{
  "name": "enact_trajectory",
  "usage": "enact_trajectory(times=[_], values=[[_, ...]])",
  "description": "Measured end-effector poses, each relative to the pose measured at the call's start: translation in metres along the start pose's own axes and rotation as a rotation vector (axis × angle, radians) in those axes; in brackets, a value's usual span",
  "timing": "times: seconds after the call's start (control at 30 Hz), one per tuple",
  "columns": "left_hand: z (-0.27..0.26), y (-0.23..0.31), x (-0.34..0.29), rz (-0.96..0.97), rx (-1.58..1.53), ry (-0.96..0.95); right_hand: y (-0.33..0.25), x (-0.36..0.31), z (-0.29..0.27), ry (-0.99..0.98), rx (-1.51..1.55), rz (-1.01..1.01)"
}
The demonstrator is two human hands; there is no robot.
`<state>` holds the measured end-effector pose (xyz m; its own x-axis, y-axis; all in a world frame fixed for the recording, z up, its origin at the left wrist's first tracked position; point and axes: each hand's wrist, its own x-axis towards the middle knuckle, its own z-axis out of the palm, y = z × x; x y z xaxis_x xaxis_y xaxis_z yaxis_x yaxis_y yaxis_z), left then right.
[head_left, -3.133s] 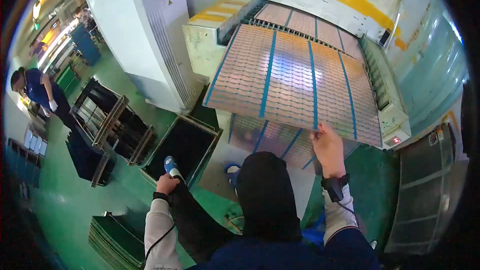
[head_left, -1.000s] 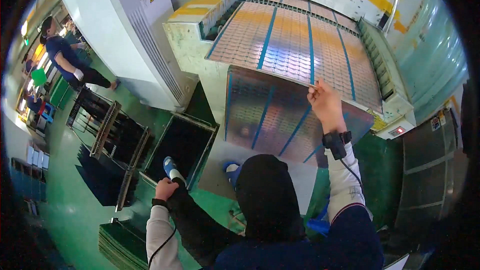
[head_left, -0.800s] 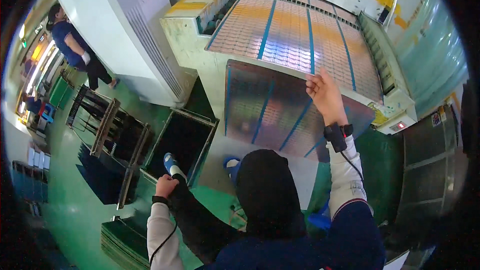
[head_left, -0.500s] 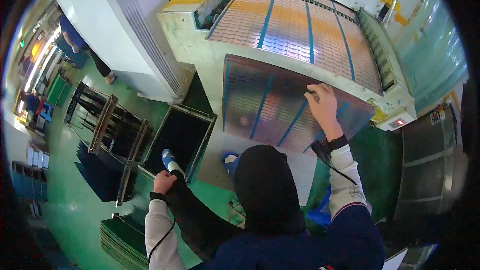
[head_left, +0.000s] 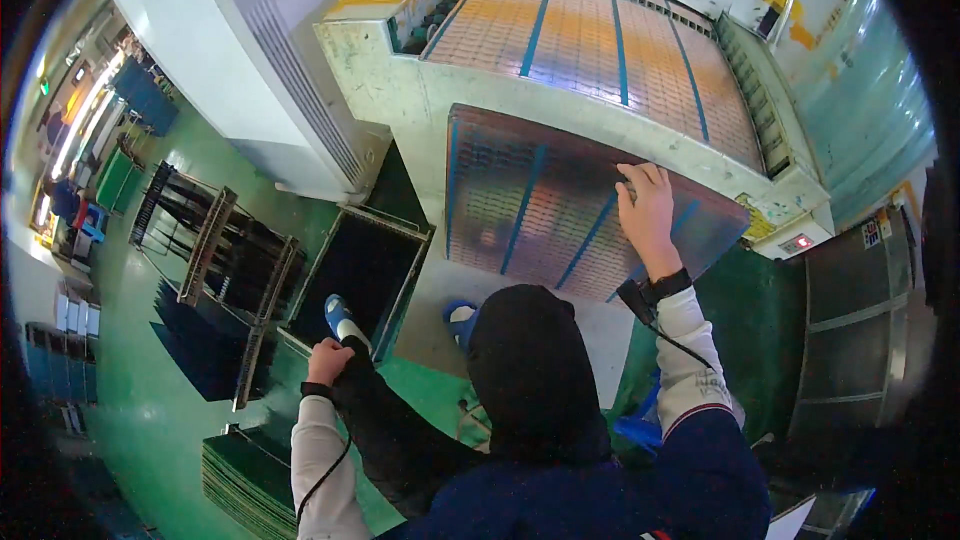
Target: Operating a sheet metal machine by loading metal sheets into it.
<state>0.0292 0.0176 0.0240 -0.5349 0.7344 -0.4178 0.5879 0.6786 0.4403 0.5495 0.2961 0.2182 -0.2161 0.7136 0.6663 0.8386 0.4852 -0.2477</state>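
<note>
A stack of thin copper-coloured panels (head_left: 500, 205) with blue strips leans against the front of a pale machine. My right hand (head_left: 648, 205) is at its upper edge, fingers bent over the edge and thumb on the front side. Above the stack, similar copper-coloured sheets (head_left: 580, 30) with blue strips lie flat on the machine's roller conveyor (head_left: 760, 105). My left hand (head_left: 327, 362) rests on my bent knee in dark trousers, its fingers closed; anything inside them is hidden. Both wrists wear dark bands with cables.
Left of the stack, my blue-slippered foot is by a metal-framed dark cart (head_left: 350, 260). Further left stand a slotted rack (head_left: 215, 250), dark sheets (head_left: 195, 345) and a stack of green-edged boards (head_left: 245, 485). A tall white cabinet (head_left: 230, 50) rises behind. Metal panels (head_left: 855, 325) stand at right.
The flat sheets on the conveyor have slid a little away from me. A person by the white cabinet has gone out of view. Both my hands stay nearly in place.
</note>
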Motion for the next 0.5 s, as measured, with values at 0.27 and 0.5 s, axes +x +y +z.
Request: enact_trajectory(times=[0.27,0.5], values=[[0.004,-0.016,0.006,-0.029,0.000,0.003,0.002,0.006,0.005,-0.003,-0.044,-0.029],[0.001,-0.012,0.003,-0.021,0.002,0.000,0.001,0.014,0.004,0.019,-0.046,-0.049]])
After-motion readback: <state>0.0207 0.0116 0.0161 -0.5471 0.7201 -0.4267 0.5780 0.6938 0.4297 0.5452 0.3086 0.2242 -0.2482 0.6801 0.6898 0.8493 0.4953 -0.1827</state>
